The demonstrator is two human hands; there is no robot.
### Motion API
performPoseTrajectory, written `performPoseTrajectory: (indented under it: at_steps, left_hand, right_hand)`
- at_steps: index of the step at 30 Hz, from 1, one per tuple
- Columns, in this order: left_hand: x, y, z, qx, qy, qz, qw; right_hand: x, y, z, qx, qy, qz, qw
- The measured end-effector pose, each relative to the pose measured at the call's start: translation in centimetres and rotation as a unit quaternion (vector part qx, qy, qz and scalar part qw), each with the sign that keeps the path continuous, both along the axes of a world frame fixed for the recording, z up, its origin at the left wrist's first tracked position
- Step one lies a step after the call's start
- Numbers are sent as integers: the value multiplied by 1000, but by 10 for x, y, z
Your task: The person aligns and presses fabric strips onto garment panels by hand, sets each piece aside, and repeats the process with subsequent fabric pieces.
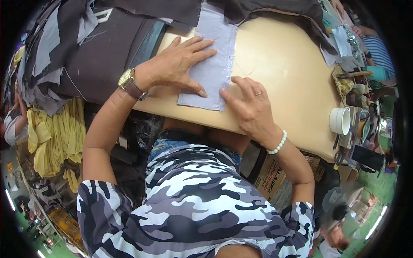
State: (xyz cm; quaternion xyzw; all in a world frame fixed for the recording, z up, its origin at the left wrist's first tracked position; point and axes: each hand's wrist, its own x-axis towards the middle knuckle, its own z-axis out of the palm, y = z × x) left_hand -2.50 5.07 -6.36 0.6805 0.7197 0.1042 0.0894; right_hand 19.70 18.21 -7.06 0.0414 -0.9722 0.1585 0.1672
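Observation:
A strip of pale lavender-grey fabric [213, 64] lies on the cream padded board [279, 56], its right edge stitched and slightly frayed. My left hand [183, 62] rests flat on the fabric's left part, fingers spread and thumb near its lower end. At the lower right edge of the strip is my right hand [249, 101], index finger and thumb side against the stitched border, the other fingers loosely bent. Whether it pinches the edge is hard to make out. A loose thread [247, 71] lies on the board just beyond my right hand.
Dark brown fabric [103, 56] covers the board's left and far sides. Yellow cloth pieces [56, 133] hang at the left. Along the right edge stand a white cup [340, 121], yellow-handled scissors [339, 159] and various tools. A person in a striped top [378, 53] is at the far right.

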Motion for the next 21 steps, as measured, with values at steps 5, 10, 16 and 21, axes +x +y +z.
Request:
performPoseTrajectory:
  at_steps: [5, 10, 16, 21]
  left_hand:
    - [-5, 8, 10, 35, -32, 13, 999]
    - [-4, 57, 23, 165, 39, 192, 967]
    - [-13, 91, 4, 98, 28, 282, 954]
    - [4, 98, 11, 177, -245, 289, 908]
  right_hand:
    - [19, -11, 1, -16, -5, 49, 999]
    - [19, 24, -4, -90, 25, 8, 996]
    - [-8, 161, 5, 91, 190, -342, 916]
    - [0, 287, -1, 146, 141, -490, 848]
